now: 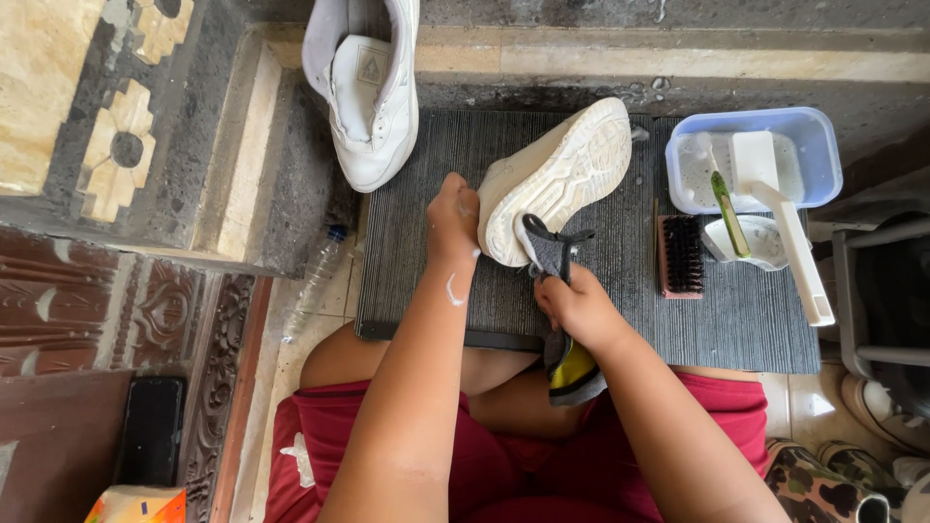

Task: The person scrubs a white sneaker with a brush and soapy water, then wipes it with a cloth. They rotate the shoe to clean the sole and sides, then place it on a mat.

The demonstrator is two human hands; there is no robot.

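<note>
Red shorts [504,465] with a small white mark near the left leg are worn. Both forearms are left bare, no sleeves being seen. White smears are seen on the left forearm [426,339].

home doorstep | tiled floor [320,320] | carved wooden door [107,300] | stone step [678,58]

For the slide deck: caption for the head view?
Left hand steadies white sneaker sole-up; right hand wipes it with grey cloth.
</note>
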